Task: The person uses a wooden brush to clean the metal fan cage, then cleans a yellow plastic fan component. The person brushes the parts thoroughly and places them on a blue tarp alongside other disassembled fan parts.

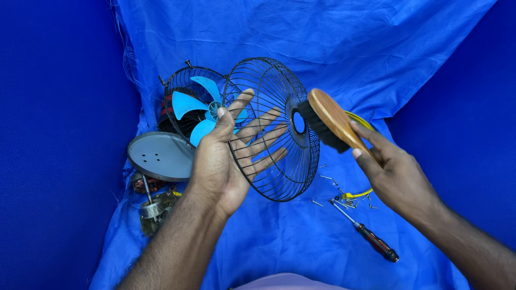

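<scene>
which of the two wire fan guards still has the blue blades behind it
The rear guard, lying on the blue cloth behind the left hand, shows the blue blades. The front guard, held up by that hand, is bare wire.

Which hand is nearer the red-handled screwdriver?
Right. The right hand, gripping the wooden brush, is just above the red-handled screwdriver; the left hand holds the black wire grille farther left.
</scene>
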